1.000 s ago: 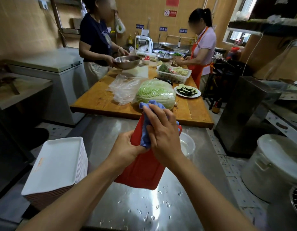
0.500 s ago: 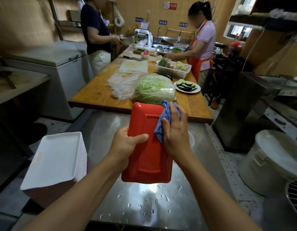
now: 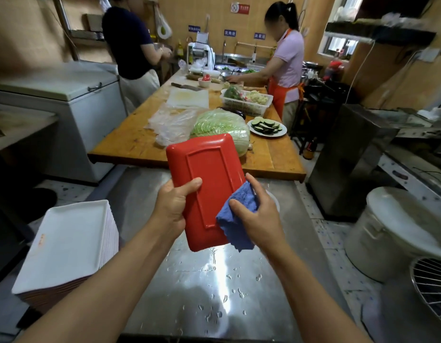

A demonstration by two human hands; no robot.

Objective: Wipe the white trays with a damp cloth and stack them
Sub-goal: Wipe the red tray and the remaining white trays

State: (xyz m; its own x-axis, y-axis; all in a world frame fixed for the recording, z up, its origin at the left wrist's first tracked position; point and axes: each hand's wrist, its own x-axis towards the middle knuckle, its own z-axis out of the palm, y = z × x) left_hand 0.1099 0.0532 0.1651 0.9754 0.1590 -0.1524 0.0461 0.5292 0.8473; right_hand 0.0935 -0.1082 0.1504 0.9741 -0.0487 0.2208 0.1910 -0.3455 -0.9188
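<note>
I hold one tray [image 3: 209, 184] upright above the steel counter, its red underside facing me. My left hand [image 3: 173, 206] grips its left edge, thumb across the red back. My right hand [image 3: 257, 215] clutches a blue cloth [image 3: 236, 219] against the tray's lower right edge. A stack of white trays [image 3: 66, 246] with red undersides sits at the counter's left corner, white faces up.
The steel counter [image 3: 214, 293] is wet with drops. A white bowl [image 3: 273, 201] peeks from behind my right hand. Beyond lies a wooden table [image 3: 130, 147] with cabbage, a plastic bag and plates. Two people work at its far end. A white lidded bucket [image 3: 397, 231] stands at right.
The tray has turned so its full red back faces me. My right hand slid the cloth from the tray's top down to its lower right edge.
</note>
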